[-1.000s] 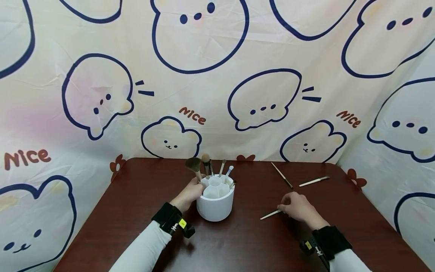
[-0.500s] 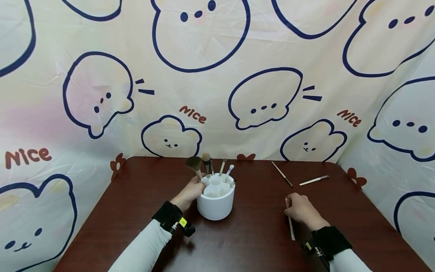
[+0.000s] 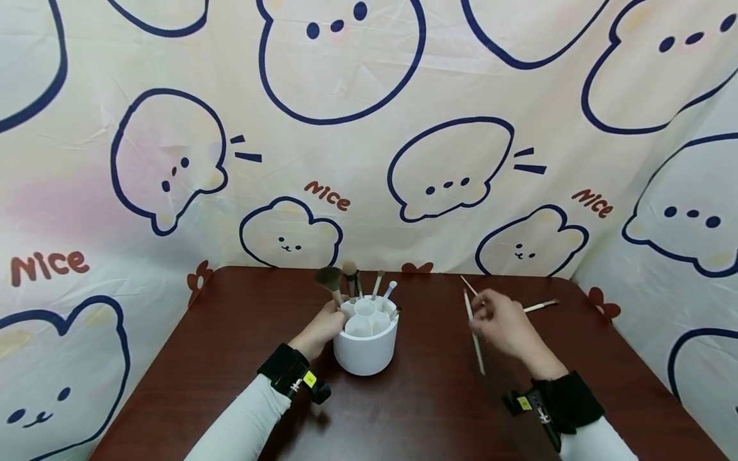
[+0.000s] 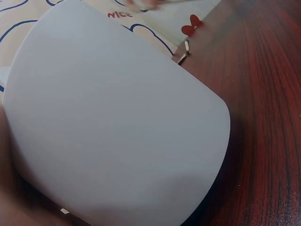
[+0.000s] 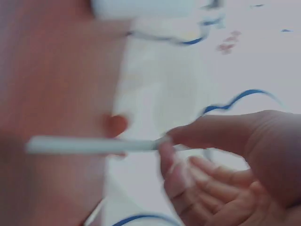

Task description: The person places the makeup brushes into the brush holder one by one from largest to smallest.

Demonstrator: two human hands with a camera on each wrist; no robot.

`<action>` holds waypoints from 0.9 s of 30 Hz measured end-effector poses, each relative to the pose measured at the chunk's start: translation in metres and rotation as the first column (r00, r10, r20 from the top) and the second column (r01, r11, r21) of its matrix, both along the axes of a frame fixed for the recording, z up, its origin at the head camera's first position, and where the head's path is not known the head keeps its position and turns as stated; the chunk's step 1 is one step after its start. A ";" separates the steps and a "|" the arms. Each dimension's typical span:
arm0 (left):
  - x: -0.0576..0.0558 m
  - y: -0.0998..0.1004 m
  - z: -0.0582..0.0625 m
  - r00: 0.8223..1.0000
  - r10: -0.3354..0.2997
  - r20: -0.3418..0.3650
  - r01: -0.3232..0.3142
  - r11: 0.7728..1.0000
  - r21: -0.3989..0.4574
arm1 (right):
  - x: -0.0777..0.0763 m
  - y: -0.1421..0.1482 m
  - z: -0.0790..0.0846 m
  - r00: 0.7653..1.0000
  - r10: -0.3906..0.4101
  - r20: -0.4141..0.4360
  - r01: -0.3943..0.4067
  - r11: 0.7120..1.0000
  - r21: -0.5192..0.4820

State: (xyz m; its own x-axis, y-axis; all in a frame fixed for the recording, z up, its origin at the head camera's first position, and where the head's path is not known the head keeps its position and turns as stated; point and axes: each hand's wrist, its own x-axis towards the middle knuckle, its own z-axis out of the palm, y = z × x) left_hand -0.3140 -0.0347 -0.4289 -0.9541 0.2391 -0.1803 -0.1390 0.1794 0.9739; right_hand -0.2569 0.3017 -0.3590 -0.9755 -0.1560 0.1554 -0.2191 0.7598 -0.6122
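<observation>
My left hand [image 3: 319, 326] grips the left side of a white round brush holder [image 3: 365, 353] standing on the table. The holder's pale wall [image 4: 117, 113] fills most of the left wrist view. Several makeup brushes stand in its compartments, among them a wide dark brush [image 3: 328, 279] and a round-headed one [image 3: 349, 269]. Right of the holder, my right hand [image 3: 504, 325] pinches a slim brush between thumb and fingertips. Its pale handle [image 3: 478, 354] slants down toward me, clear of the tabletop. In the blurred right wrist view that handle [image 5: 89, 145] points left.
Two more slim brushes lie on the dark wooden table [image 3: 415, 410]: one [image 3: 469, 285] partly behind my right hand, another [image 3: 541, 306] to its right. A printed cloth [image 3: 369, 160] hangs behind the table and along its sides.
My right hand has turned the brush from pointing left to pointing toward me, raised it and moved slightly away from me. The left hand and holder stay put.
</observation>
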 end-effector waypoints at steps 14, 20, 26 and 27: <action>0.002 -0.001 -0.001 1.000 -0.005 -0.021 0.005 1.000 0.011 | 0.001 -0.087 0.062 0.944 0.173 -0.280 -0.268 0.898 -0.348; 0.002 0.000 -0.001 1.000 0.004 -0.015 -0.004 1.000 0.005 | -0.022 -0.096 0.026 0.966 0.158 -0.206 -0.220 0.921 -0.322; 0.002 -0.001 -0.001 1.000 0.001 -0.030 -0.001 1.000 0.001 | -0.036 -0.099 0.000 0.976 0.158 -0.152 -0.195 0.942 -0.273; 0.002 -0.001 -0.001 0.999 -0.002 -0.038 0.002 1.000 0.002 | -0.036 -0.100 -0.002 0.975 0.165 -0.146 -0.200 0.942 -0.268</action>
State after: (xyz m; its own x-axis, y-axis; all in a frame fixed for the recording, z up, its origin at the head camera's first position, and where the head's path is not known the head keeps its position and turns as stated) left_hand -0.3122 -0.0355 -0.4302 -0.9597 0.2417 -0.1435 -0.1017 0.1773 0.9789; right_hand -0.2933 0.2017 -0.3605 -0.9056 -0.2632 0.3326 -0.4230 0.5020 -0.7544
